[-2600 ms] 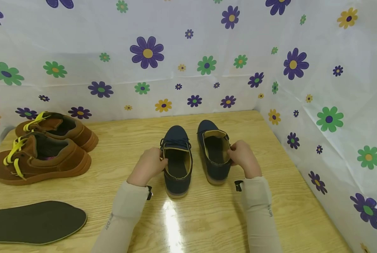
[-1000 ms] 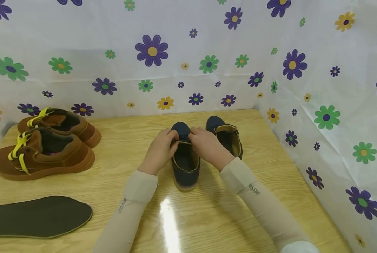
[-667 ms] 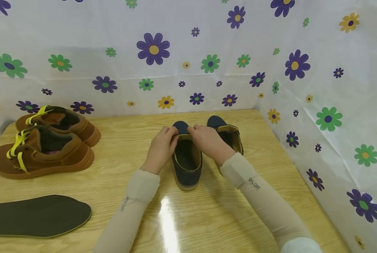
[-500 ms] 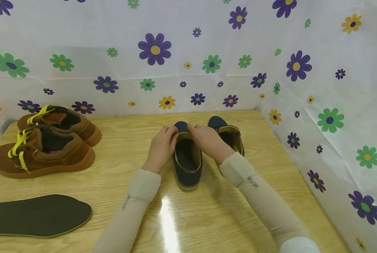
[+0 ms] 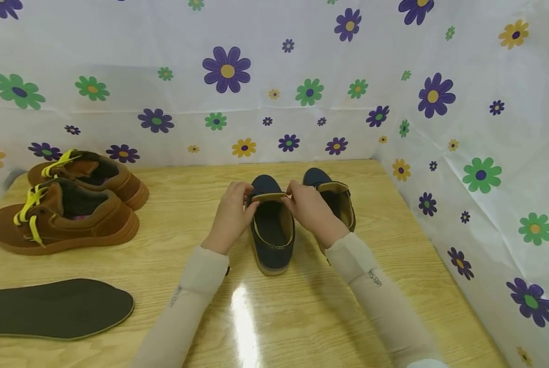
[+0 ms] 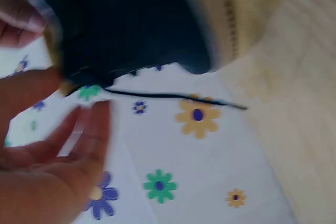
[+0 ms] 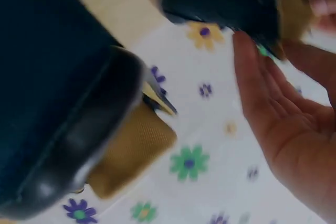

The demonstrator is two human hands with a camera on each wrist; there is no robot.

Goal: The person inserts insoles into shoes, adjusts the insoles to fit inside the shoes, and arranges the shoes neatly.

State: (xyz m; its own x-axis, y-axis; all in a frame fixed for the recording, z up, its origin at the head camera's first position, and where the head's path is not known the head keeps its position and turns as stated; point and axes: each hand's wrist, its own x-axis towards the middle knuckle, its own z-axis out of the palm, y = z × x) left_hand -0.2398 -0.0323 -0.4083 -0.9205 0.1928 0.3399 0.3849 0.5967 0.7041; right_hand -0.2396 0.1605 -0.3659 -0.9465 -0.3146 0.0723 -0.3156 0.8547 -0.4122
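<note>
A navy lace-up shoe (image 5: 273, 255) stands on the wooden table, toe away from me, its tan-lined tongue (image 5: 269, 197) raised. At the opening's left edge my left hand (image 5: 228, 217) pinches the tongue, thumb on the inner side. My right hand (image 5: 312, 208) grips the tongue's right corner between thumb and fingers. In the left wrist view a dark lace (image 6: 173, 96) sticks out from the shoe (image 6: 131, 24). Just right of it is the matching shoe (image 5: 317, 177), partly hidden by my right hand; it looms large in the right wrist view, its tan tongue (image 7: 134, 150) showing.
To the left stand two brown shoes (image 5: 81, 227) with yellow laces. A dark insole (image 5: 55, 309) lies in front of them. Flower-printed white cloth (image 5: 178, 41) walls off the back and right of the table (image 5: 302, 317).
Earlier each hand held its own navy shoe; the right hand then crossed to the left shoe. That shoe sits further right, and its tongue now stands up with the tan lining visible.
</note>
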